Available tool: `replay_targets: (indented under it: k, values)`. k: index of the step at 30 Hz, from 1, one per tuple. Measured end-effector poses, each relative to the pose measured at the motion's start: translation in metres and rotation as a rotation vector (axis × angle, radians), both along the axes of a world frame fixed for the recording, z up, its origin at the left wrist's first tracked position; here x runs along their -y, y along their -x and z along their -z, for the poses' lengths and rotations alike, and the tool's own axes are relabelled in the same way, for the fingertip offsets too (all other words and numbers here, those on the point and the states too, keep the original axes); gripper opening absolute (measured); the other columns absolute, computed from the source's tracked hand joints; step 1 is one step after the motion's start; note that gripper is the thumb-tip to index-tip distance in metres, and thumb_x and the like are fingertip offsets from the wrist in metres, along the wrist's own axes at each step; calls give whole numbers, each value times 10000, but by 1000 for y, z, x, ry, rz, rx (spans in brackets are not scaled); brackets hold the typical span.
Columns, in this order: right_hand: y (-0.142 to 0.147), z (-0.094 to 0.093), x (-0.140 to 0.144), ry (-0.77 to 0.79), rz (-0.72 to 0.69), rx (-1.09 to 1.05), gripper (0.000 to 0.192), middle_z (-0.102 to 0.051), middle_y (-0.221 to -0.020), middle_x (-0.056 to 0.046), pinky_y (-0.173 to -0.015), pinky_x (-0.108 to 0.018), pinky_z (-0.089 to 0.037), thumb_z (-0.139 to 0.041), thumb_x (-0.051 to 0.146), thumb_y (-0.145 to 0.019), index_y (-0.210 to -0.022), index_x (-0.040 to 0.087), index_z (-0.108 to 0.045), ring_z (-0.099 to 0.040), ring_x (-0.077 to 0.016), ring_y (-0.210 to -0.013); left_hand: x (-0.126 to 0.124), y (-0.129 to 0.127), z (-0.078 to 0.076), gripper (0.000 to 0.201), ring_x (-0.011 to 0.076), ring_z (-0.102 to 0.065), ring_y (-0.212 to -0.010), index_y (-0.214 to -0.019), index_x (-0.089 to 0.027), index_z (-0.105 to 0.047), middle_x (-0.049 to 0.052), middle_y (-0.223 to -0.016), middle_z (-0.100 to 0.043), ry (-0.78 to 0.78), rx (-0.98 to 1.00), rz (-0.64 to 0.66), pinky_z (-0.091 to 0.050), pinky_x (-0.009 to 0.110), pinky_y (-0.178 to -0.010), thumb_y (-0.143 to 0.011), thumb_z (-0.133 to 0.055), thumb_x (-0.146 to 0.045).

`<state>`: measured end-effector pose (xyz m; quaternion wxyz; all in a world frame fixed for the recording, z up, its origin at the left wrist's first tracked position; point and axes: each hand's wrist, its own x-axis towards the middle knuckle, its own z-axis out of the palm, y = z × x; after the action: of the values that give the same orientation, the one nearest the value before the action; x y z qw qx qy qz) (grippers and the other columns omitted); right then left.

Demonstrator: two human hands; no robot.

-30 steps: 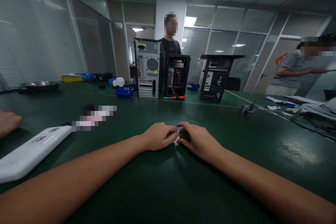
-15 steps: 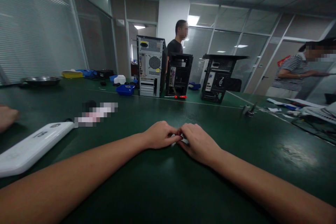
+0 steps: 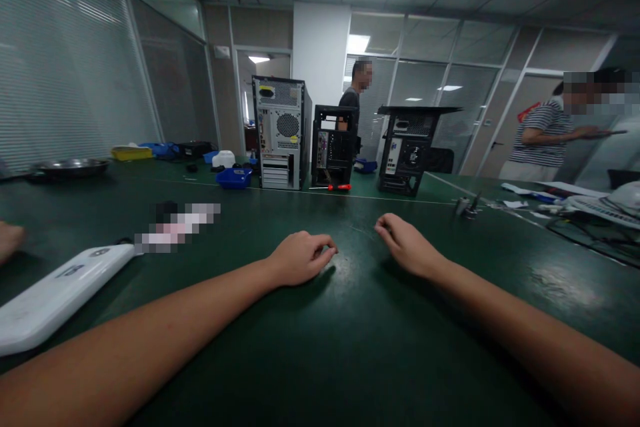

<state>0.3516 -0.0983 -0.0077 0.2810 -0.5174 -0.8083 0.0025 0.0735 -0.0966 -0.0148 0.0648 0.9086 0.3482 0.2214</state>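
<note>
My left hand (image 3: 299,259) rests on the green table (image 3: 310,360). Its thumb and index finger curl toward each other until the tips nearly meet, closed with nothing visible in them. My right hand (image 3: 411,245) hovers just above the tabletop to the right, fingers loosely curled in and no object showing. A stretch of table separates the two hands. Left of my left forearm lies a white, slab-shaped object (image 3: 60,290) with dark markings. Beyond the hands, a red-handled screwdriver (image 3: 341,187) lies before the middle computer case (image 3: 334,147).
A silver-backed computer tower (image 3: 280,133) and a black case (image 3: 407,153) flank the middle one. Blue tray (image 3: 234,178), metal pan (image 3: 73,167), small metal parts (image 3: 469,207) and cables (image 3: 595,230) lie around. Another person's hand (image 3: 10,240) is at far left; two people stand beyond.
My hands were touching at the fingertips. Now my right hand has drawn away to the right and up. The view has shifted slightly, and the person at the back has moved right.
</note>
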Motion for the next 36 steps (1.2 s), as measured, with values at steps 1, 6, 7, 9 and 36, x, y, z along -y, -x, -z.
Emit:
replay_targets:
  k: [1, 6, 7, 9, 36]
  values:
    - [-19, 3, -10, 41, 57, -52, 271, -613, -912, -46, -749, -313, -437, -355, 417, -981, -963, 210, -528, -566, -175, -824, -1, 0, 1, 314, 138, -551, -580, -1039, -223, -680, -6, -662, -636, -3, 3, -36, -352, 252, -566, -957, -438, -404]
    - [-118, 19, -48, 114, 302, -238, 306, -637, -839, -37, -754, -306, -455, -333, 459, -945, -941, 219, -522, -587, -179, -799, -5, -1, 4, 264, 145, -553, -590, -980, -217, -651, 5, -698, -642, -17, 15, -148, -341, 255, -548, -936, -449, -381]
    - [-133, 21, -52, 114, 339, -247, 315, -648, -847, -46, -761, -311, -456, -331, 455, -939, -932, 213, -532, -591, -184, -807, -5, -1, 4, 259, 147, -557, -595, -978, -217, -648, 7, -704, -643, -15, 13, -152, -343, 255, -549, -935, -449, -378]
    - [-156, 24, -57, 127, 405, -253, 332, -672, -868, -67, -757, -316, -456, -338, 447, -925, -910, 202, -562, -599, -193, -807, -5, -1, 4, 258, 151, -562, -599, -975, -219, -644, 8, -702, -642, -8, 5, -156, -347, 255, -551, -935, -446, -379]
    - [-191, 0, -39, 68, 584, -70, 407, -742, -964, -78, -749, -375, -444, -587, 550, -792, -966, 235, -776, -650, -276, -891, -3, -1, 3, 281, 193, -613, -677, -1006, -223, -653, 48, -793, -681, -18, -92, -199, -399, 275, -595, -935, -442, -395]
